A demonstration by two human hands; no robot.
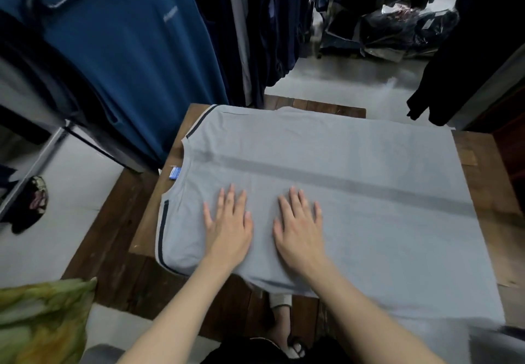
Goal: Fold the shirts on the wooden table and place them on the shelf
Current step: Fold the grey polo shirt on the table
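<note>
Clothing racks surround a wooden table (483, 181) on which a grey shirt (355, 193) lies spread flat, collar to the left. Left hand (227, 230) and right hand (298, 230) press on it, fingers straight and spread. Fabric appears light, limp, crease-prone; best pinched at shoulder seams or hem corners.

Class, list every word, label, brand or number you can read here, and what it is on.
The neck label on the grey shirt: too blurred to read.
The chest print on the hanging blue shirt: too blurred to read.
No text can be read anywhere.
</note>
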